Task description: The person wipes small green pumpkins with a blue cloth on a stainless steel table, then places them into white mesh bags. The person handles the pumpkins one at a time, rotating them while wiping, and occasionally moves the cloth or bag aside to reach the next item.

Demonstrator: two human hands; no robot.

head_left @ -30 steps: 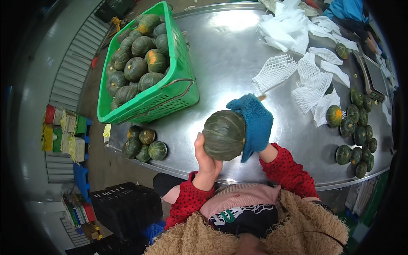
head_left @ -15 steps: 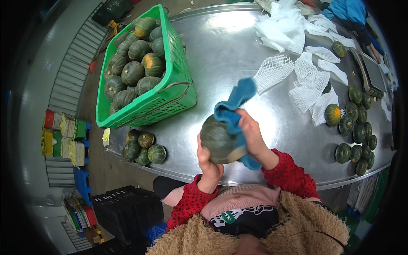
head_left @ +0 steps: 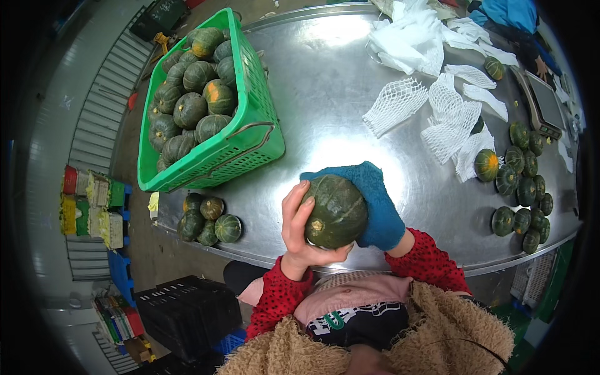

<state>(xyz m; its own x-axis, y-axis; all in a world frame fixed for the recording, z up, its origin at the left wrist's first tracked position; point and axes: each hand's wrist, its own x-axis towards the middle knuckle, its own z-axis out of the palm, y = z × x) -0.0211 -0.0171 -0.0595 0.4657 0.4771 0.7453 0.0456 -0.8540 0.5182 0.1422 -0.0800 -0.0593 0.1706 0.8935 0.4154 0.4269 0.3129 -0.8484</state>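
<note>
A round dark green pumpkin [head_left: 337, 212] is held up over the near side of the metal table, its stem end turned toward me. My left hand [head_left: 299, 232] grips it from the left, fingers curled around its side and thumb beneath. On the pumpkin's right and far side lies a blue cloth [head_left: 380, 209]. My right hand [head_left: 402, 245] presses this cloth against the pumpkin; the cloth hides its fingers, and only the wrist shows below.
At the left stands a green crate [head_left: 259, 119] heaped with pumpkins. Several small pumpkins [head_left: 209, 219] sit near the table's left corner, more [head_left: 528, 194] at the right. White foam nets [head_left: 395, 103] and a scale [head_left: 542, 103] lie beyond. Another person's blue sleeve [head_left: 515, 15] shows at the far right.
The pumpkin has turned so its stem end faces me. The blue cloth, bunched and dangling before, now spreads over my right hand and the pumpkin's right side.
</note>
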